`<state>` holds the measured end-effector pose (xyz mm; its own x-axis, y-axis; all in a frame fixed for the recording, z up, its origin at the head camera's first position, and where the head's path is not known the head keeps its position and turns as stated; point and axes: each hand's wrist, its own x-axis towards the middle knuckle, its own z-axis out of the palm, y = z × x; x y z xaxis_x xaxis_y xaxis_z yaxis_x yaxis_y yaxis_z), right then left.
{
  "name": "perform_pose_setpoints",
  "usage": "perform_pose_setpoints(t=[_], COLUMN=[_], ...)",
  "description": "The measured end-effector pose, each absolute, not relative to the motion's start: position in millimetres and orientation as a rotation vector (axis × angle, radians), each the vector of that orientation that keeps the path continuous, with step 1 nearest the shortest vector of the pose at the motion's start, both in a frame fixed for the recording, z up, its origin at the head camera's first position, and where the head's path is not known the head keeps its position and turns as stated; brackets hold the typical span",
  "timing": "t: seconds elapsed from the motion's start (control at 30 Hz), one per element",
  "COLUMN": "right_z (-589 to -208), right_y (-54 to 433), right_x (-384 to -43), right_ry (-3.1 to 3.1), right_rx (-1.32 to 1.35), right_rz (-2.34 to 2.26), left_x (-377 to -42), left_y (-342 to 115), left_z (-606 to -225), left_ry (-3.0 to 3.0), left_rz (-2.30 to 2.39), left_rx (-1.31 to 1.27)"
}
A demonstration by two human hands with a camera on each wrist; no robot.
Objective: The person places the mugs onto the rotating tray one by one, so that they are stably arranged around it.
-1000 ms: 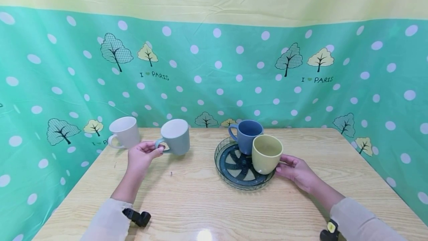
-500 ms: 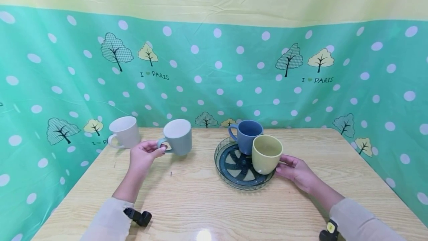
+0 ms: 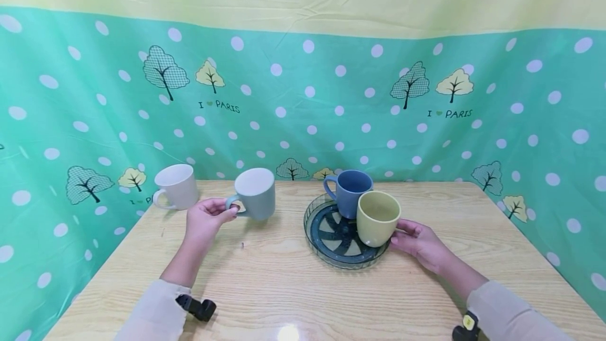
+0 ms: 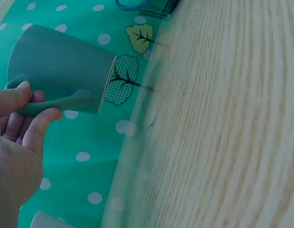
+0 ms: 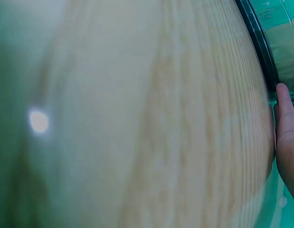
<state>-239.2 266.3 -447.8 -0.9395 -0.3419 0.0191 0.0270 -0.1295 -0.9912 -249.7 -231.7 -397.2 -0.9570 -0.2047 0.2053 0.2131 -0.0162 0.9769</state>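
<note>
My left hand pinches the handle of a grey-green mug with a white inside. In the left wrist view, thumb and fingers close round that handle, and the mug appears held off the table. My right hand touches the right side of a clear, dark round tray; in the right wrist view its thumb lies straight against the tray's edge. On the tray stand a yellow mug, at the right, and a blue mug behind it. The right hand's far fingertips are partly hidden.
A white mug stands at the table's back left, its handle toward the left. The wooden table ends at a green dotted curtain behind. Black wrist cameras sit on both sleeves.
My left hand has carried the grey-green mug slightly to the right, toward the tray. My right hand, the tray and the other mugs look unmoved.
</note>
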Motion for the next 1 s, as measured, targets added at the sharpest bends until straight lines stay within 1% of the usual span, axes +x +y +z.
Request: perform_pose_setpoints(t=[1.0], right_z=[-450.6], right_y=[266.3], right_x=[-240.8], right_ry=[1.85], right_rx=[-0.375], right_rz=[-2.188], left_x=[-249.2], left_y=[-216.8], left_z=[-387.2], left_ry=[-2.061], left_rz=[-2.035], left_rx=[-0.041])
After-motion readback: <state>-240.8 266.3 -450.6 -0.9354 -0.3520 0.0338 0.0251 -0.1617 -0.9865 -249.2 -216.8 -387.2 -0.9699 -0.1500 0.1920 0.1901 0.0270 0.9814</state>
